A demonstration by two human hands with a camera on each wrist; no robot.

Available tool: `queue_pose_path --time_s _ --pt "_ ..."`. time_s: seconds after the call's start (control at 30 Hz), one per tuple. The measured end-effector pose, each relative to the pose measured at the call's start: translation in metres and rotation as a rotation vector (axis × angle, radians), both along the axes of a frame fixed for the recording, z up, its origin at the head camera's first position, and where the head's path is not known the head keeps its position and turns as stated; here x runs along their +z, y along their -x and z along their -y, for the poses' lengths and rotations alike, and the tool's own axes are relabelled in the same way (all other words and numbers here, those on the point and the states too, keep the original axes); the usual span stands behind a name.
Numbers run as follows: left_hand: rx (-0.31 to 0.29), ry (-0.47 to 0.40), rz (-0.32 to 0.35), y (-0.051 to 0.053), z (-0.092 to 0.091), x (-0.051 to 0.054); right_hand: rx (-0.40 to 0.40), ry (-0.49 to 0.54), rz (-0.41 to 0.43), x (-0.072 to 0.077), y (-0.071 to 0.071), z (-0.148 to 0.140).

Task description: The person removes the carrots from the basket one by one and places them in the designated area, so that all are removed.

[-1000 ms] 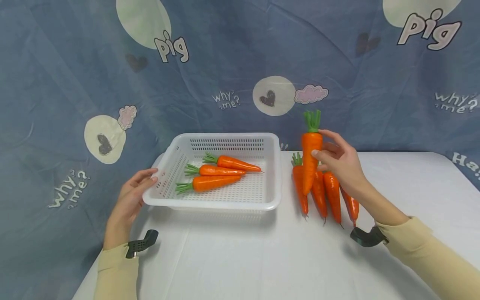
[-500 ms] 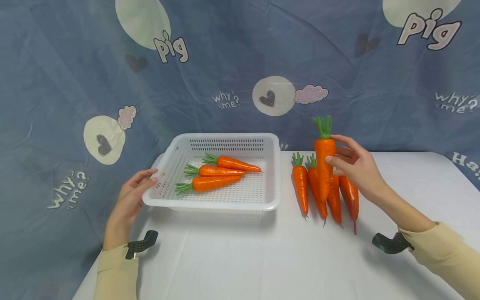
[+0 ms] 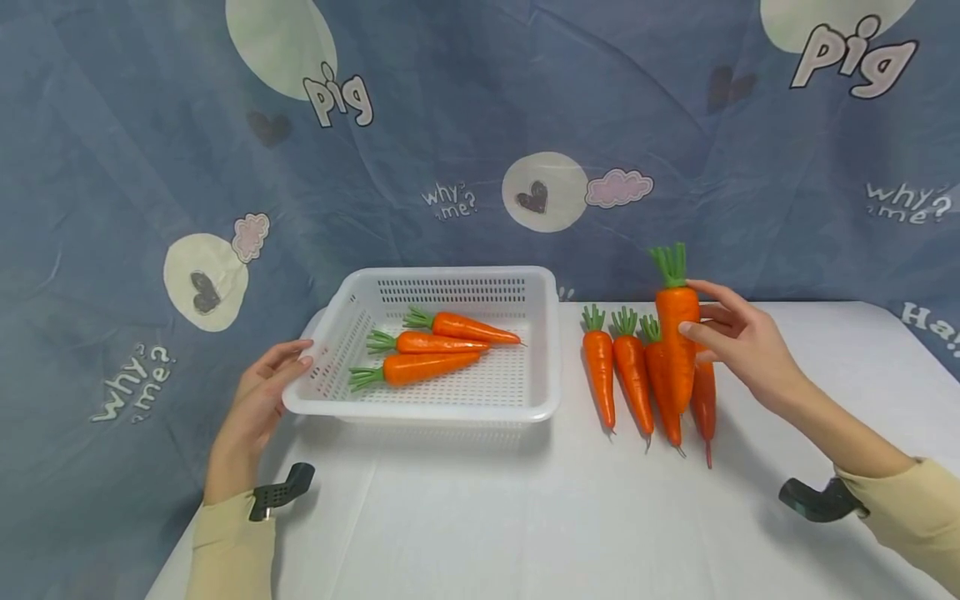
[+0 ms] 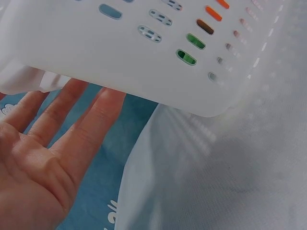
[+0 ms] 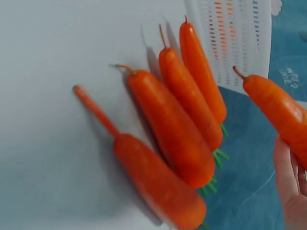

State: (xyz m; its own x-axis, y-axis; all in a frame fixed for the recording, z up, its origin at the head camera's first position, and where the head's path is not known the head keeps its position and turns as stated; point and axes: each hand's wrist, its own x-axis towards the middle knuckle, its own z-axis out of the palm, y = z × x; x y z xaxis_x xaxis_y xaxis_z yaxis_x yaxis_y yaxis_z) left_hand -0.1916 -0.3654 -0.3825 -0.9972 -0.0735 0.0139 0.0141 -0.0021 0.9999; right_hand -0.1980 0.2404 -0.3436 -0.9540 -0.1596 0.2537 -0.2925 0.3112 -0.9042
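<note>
My right hand (image 3: 738,337) holds a carrot (image 3: 677,333) by its upper part between thumb and fingers, green stems up and tip down. The carrot is above a row of several carrots (image 3: 599,371) on the table, partly hiding those at the row's right end. In the right wrist view, the held carrot (image 5: 280,108) is apart from the row. My left hand (image 3: 258,392) touches the left rim of a white plastic basket (image 3: 450,410); in the left wrist view its fairly straight fingers (image 4: 93,122) pass behind the rim, hiding their tips. Three carrots (image 3: 435,367) lie inside.
A white cloth covers the table (image 3: 465,517). Behind and to the left hangs a blue printed curtain (image 3: 420,125), close behind the basket and carrots. Dark wrist-camera mounts (image 3: 821,500) jut out from both sleeves.
My right hand has moved the held carrot rightward and slightly down along the row, uncovering the carrots at its left. The left hand and basket have stayed put.
</note>
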Motion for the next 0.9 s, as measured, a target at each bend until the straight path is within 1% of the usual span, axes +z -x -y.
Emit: queue_pose_path --time_s 0.13,0.23,0.47,0.73,0.9 --pt "0.003 0.009 0.0 0.001 0.0 0.0 -0.009 -0.029 0.002 -0.003 -0.002 -0.01" --pt "0.0 0.003 -0.004 0.002 0.0 0.0 -0.033 -0.057 0.011 -0.004 -0.004 -0.016" --pt "0.0 -0.01 0.003 0.0 0.001 0.0 -0.062 -0.088 0.023 -0.007 -0.008 -0.03" --pt "-0.003 -0.022 0.001 0.0 0.0 0.0 -0.092 -0.166 0.042 -0.013 -0.012 -0.046" --pt "0.003 -0.017 0.003 -0.001 -0.001 0.001 -0.113 -0.182 0.104 -0.017 -0.011 -0.053"
